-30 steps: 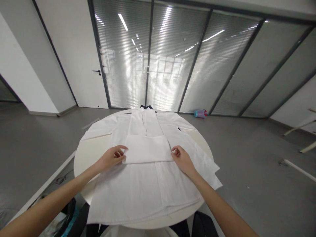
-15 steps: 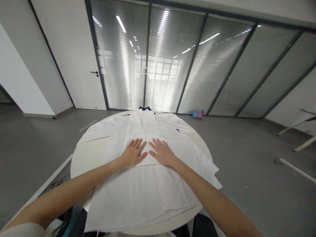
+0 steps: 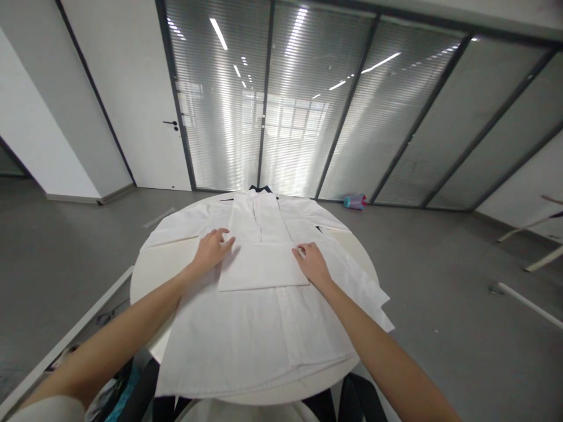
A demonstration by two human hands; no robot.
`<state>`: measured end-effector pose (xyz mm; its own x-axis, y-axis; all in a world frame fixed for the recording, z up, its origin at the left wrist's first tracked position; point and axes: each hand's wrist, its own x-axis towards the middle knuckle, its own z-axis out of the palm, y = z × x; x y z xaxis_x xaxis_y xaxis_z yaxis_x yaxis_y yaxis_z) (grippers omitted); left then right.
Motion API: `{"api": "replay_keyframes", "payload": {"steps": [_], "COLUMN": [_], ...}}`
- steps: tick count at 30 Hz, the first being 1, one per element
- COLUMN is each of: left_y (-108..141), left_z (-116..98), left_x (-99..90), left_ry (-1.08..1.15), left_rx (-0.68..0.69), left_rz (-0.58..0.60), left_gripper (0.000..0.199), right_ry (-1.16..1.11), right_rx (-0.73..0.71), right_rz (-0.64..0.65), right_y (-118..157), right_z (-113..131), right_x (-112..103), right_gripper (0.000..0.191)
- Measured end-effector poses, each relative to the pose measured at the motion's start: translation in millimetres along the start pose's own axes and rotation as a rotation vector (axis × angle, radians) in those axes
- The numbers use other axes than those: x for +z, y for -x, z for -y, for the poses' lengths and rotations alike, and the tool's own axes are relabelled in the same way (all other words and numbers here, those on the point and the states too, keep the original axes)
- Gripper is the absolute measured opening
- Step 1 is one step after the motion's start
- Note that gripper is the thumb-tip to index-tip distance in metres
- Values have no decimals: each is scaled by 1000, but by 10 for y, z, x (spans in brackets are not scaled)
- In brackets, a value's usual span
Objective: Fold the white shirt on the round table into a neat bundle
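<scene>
A white shirt (image 3: 233, 346) lies spread over a round white table (image 3: 160, 272), its sleeves reaching toward ten and one o'clock, its hem at six. A folded white cloth panel (image 3: 263, 266) rests on it around the centre. The left hand (image 3: 213, 251) is at the panel's ten o'clock corner, thumb and fingers parted, gripping nothing. The right hand (image 3: 311, 261) is at its two o'clock corner, fingers curled near the thumb; whether they pinch the fabric, I cannot tell.
</scene>
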<state>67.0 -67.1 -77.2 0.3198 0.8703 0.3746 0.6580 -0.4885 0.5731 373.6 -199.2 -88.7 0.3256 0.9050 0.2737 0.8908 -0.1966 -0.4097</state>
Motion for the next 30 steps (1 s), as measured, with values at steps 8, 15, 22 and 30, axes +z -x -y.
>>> {"api": "replay_keyframes", "payload": {"steps": [8,15,22,30], "left_y": [-134,-108,-62,148], "left_z": [212,274,158,-231], "left_x": [-80,-75,-58,-68], "left_ry": [248,344,74,-152], "left_rx": [-178,-45,81,245], "left_rz": [287,290,127,-3], "left_gripper": [45,56,30,29], "right_ry": [-337,-358,-146,-39], "right_rx": [32,64,66,-50], "right_rz": [-36,-5,1,-168], "right_y": [-68,-74,-87,21], "right_z": [-8,-10,5,224], "right_x": [41,50,101,-68], "right_gripper": [11,8,10,25]}}
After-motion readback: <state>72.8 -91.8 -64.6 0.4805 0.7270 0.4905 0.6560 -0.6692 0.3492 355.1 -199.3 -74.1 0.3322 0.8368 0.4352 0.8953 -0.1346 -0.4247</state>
